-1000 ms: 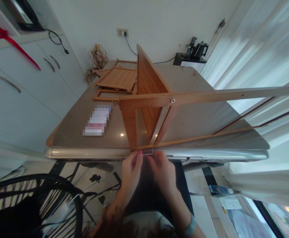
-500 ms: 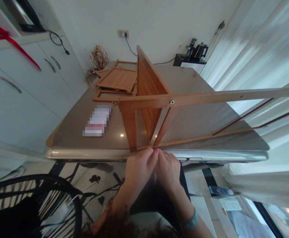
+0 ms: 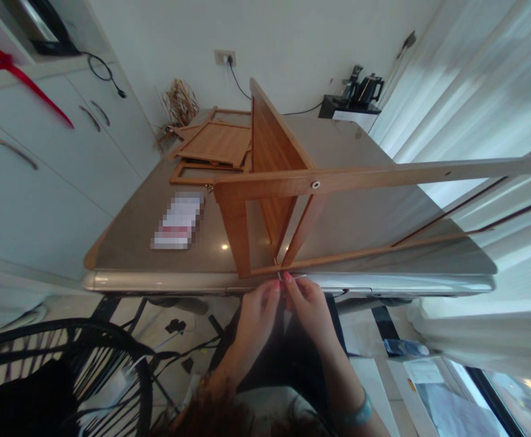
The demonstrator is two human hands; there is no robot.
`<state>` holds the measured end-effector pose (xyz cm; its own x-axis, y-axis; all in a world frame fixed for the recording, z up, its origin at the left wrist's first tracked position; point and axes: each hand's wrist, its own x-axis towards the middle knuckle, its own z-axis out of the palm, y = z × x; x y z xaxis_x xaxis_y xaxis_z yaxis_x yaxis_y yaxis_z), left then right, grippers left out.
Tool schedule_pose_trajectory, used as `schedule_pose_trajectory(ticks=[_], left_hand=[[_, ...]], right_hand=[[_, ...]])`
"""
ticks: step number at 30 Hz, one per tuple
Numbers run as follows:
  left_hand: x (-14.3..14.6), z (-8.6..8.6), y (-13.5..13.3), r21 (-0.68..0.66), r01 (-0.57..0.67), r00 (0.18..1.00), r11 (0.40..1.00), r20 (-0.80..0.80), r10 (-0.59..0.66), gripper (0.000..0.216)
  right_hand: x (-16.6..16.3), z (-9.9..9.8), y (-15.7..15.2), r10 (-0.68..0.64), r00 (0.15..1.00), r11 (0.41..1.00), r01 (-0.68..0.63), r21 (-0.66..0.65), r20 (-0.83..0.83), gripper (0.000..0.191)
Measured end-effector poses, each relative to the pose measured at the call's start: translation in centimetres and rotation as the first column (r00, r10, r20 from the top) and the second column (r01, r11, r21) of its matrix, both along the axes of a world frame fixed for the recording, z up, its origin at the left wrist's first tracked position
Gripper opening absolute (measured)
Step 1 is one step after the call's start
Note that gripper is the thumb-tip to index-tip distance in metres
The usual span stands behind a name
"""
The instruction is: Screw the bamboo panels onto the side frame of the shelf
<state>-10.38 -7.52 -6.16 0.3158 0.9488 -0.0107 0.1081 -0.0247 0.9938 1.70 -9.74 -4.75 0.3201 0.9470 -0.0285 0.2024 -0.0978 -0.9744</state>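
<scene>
A wooden shelf frame [image 3: 378, 180] lies on its side on the table, with an upright slatted panel [image 3: 274, 139] between its long rails. At the table's front edge, my right hand [image 3: 313, 309] pinches a thin metal hex key [image 3: 300, 277], mostly hidden by the fingers. Close beside it my left hand [image 3: 257, 312] is closed, thumb and fingertips together. Whatever it pinches is too small to make out. Both hands are just below the lower rail [image 3: 329, 262], near the joint with the crosspiece [image 3: 304, 230].
More wooden panels [image 3: 215, 142] lie stacked at the back left of the table [image 3: 192, 262]. A blurred paper sheet [image 3: 178, 221] lies in front of them. A black wire chair [image 3: 124, 340] stands at lower left; a kettle [image 3: 369, 91] is on a stand behind.
My hands have drawn slightly down and apart from the lower rail, and a thin metal piece now shows at the right fingers. The frame stays in place.
</scene>
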Motion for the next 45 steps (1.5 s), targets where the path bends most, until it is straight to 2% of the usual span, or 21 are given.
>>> schedule_pose_trajectory(ticks=[6,9,13,17,19,21,23,31,38,45], left_hand=[[1.1,0.3,0.4,-0.138,-0.010,0.991,0.990,0.132,0.029,0.040],[1.4,0.3,0.6,-0.190,-0.014,0.982,0.982,0.181,0.049,0.042],[1.5,0.2,0.6,-0.202,-0.036,0.974,0.979,0.211,0.079,0.043],[1.5,0.1,0.5,-0.194,-0.028,0.977,0.981,0.203,0.068,0.043],[1.5,0.2,0.6,-0.176,-0.043,0.980,0.984,0.185,0.076,0.043],[1.4,0.2,0.7,-0.163,-0.060,0.982,0.985,0.168,0.088,0.043],[1.4,0.2,0.7,-0.156,-0.069,0.983,0.985,0.159,0.094,0.042],[1.3,-0.3,0.5,-0.140,-0.112,0.978,0.984,0.160,0.134,0.033],[1.1,-0.7,0.5,-0.194,-0.127,0.967,0.973,0.193,0.165,0.034],[0.9,-0.9,0.2,-0.206,-0.092,0.968,0.974,0.211,0.136,0.042]], right_hand=[[0.0,0.4,-0.3,-0.002,0.984,0.999,0.008,-0.037,0.178,0.049],[0.1,-0.1,-0.8,-0.041,0.937,0.999,0.049,-0.016,0.346,0.045],[0.4,-1.6,-1.6,-0.186,0.777,0.982,0.118,0.150,0.602,0.031],[0.7,-2.0,-2.0,-0.351,0.630,0.922,0.102,0.374,0.693,0.024],[0.6,-1.6,-2.1,-0.395,0.496,0.910,0.098,0.402,0.773,0.026],[0.5,-1.1,-2.1,-0.383,0.359,0.923,0.108,0.370,0.851,0.024],[0.4,-0.9,-2.1,-0.356,0.300,0.934,0.097,0.343,0.885,0.020],[0.7,-2.2,-1.6,-0.433,0.324,0.891,0.010,0.454,0.841,0.015],[0.2,-2.0,-1.3,-0.386,0.401,0.900,-0.036,0.435,0.831,0.013],[-0.6,-2.4,-1.2,-0.329,0.512,0.914,-0.038,0.404,0.793,0.016]])
